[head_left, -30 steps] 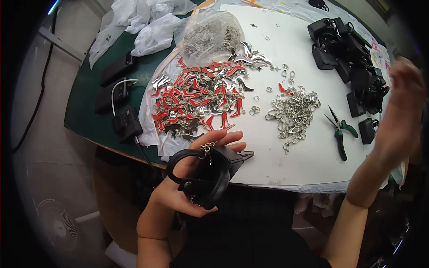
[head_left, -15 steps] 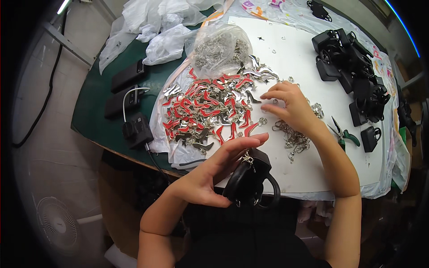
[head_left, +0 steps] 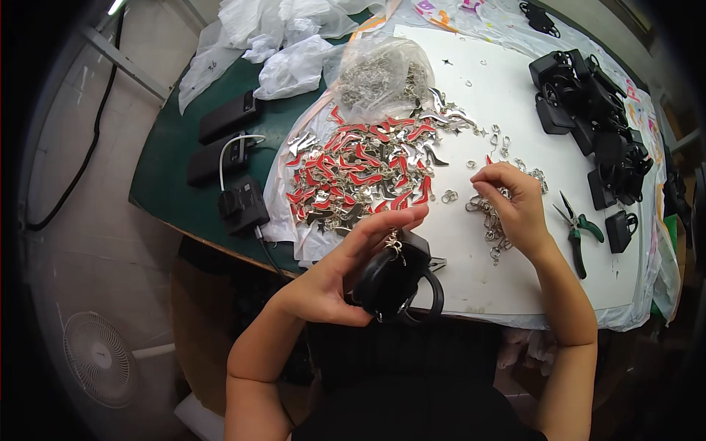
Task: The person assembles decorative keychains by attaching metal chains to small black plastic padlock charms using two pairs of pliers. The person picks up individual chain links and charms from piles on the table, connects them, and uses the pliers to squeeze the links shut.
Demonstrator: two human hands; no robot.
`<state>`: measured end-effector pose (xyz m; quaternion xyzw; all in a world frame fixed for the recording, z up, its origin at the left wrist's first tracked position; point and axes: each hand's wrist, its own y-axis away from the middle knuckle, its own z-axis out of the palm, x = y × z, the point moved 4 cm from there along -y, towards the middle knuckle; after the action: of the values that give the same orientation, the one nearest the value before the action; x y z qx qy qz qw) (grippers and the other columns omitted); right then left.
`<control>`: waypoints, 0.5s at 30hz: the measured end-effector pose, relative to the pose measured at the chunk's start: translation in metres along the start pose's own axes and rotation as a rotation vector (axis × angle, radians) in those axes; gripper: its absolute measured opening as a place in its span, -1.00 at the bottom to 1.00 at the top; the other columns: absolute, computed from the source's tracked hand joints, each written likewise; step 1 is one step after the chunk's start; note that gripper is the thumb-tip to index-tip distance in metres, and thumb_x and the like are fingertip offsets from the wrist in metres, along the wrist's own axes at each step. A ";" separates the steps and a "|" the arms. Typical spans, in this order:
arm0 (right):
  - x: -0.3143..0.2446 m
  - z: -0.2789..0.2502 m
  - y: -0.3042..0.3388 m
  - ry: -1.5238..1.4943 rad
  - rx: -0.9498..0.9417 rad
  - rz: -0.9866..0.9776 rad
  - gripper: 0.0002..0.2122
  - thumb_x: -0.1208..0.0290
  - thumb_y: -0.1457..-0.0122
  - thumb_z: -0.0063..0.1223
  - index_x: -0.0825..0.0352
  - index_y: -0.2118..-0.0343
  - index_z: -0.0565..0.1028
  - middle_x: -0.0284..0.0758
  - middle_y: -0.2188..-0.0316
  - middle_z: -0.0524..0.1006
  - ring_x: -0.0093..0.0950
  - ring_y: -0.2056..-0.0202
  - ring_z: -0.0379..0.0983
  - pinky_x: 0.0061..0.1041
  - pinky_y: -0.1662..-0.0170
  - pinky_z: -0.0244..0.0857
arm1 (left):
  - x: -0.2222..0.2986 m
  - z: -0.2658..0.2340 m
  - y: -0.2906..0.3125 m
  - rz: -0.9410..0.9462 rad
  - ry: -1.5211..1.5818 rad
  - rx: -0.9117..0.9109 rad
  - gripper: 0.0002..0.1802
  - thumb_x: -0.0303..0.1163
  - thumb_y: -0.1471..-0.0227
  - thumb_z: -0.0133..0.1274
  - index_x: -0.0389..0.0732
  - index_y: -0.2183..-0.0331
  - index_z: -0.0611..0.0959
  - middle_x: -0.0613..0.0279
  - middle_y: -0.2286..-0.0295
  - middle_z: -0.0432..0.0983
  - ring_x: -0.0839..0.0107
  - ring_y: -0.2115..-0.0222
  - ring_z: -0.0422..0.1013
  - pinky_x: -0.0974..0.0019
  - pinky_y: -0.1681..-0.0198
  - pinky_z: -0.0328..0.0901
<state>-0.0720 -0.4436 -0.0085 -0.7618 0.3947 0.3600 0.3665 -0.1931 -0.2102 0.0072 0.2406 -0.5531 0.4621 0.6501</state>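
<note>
My left hand [head_left: 331, 290] is wrapped round a small black case [head_left: 393, 275] with a black loop handle. Silvery charms [head_left: 396, 244] hang at the top of the case. The jaws of a plier-like tool [head_left: 437, 263] poke out behind it; what holds them is hidden. My right hand [head_left: 518, 209] is in a pinch above a heap of silvery chains and clasps [head_left: 491, 228]. Just above its fingers shows a small red piece [head_left: 489, 159]; I cannot tell if the fingers hold it. Left of that hand lies a pile of red, black and silvery high-heel shoe charms [head_left: 360, 165].
A clear bag of metal parts [head_left: 382, 81] sits behind the pile. Green-handled pliers [head_left: 579, 231] lie right of my right hand, below many black cases [head_left: 588, 110]. Black power banks [head_left: 220, 158] and a cabled device [head_left: 246, 206] stand on the green tabletop [head_left: 158, 176].
My right hand has drawn right, away from the pile's edge, and its spread fingers have closed into a pinch. My left hand still holds the black case. The whole view has shifted slightly.
</note>
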 end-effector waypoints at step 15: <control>-0.012 0.003 0.014 -0.252 -0.077 0.202 -0.90 0.60 -0.21 0.05 0.41 0.27 0.59 -0.34 0.33 0.54 -0.58 0.32 0.48 -0.62 0.26 0.36 | 0.015 0.034 0.016 0.087 -0.208 -0.083 0.13 -0.14 0.23 0.45 -0.18 -0.25 0.15 -0.25 -0.29 -0.06 0.07 -0.35 -0.15 0.11 -0.33 -0.18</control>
<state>-0.0904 -0.4430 -0.0034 -0.6805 0.4059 0.5026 0.3458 -0.2241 -0.2256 0.0277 0.2357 -0.6461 0.4394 0.5779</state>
